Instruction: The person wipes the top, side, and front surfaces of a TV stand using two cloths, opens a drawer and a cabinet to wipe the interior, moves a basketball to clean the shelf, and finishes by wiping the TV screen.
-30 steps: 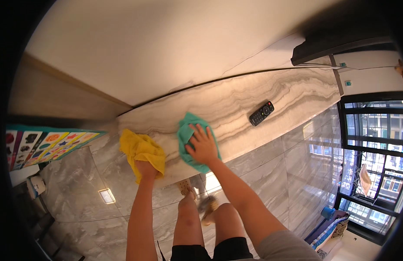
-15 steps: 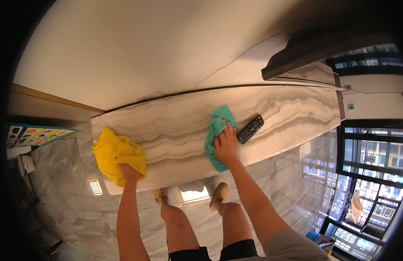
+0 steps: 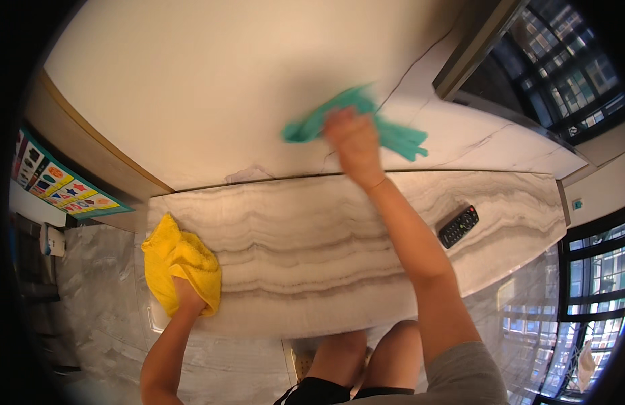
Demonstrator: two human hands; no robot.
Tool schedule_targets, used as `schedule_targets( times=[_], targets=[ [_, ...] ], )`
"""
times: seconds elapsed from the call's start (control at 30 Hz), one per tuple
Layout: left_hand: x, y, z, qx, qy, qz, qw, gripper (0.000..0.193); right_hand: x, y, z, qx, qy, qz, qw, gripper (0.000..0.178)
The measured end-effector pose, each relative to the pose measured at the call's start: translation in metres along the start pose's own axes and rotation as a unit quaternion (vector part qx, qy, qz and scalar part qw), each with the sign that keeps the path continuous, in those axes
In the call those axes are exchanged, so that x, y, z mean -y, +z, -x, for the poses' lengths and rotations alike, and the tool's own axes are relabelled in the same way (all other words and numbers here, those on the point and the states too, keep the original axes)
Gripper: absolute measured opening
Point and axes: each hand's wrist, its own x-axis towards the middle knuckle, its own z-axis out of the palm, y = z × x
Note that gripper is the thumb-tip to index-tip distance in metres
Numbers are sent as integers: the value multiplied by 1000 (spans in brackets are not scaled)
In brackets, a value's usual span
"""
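A yellow cloth (image 3: 181,253) lies bunched on the left end of the marble-patterned top (image 3: 292,236). My left hand (image 3: 189,295) reaches under a fold of it, so its fingers are hidden. Beyond the back edge of the top, in front of the pale wall, my right hand (image 3: 356,142) grips a teal cloth (image 3: 393,135). That cloth spreads out on both sides of the fist and is blurred by motion. Whether it touches the wall I cannot tell. A black remote control (image 3: 459,226) rests on the right part of the top, beside my right forearm.
A dark screen (image 3: 542,67) is mounted on the wall at the upper right. At the far left stands a colourful picture chart (image 3: 66,179). Barred windows (image 3: 599,270) are on the right. My knees (image 3: 343,351) are against the near edge of the top.
My right hand has lifted the teal cloth from the top, away from beside the remote, up toward the wall. My left hand stays at the yellow cloth. The view has shifted, with my knees closer.
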Motion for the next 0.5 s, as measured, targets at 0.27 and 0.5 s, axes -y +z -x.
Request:
schedule_targets(
  times=[0.27,0.5],
  targets=[
    [21,-16,-2,-37,24,45,998,63,-24,11,8,-143,-144,264,943,33],
    [11,-22,1,-40,52,-14,998,58,-27,-30,-9,-99,-170,66,978,29]
  ],
)
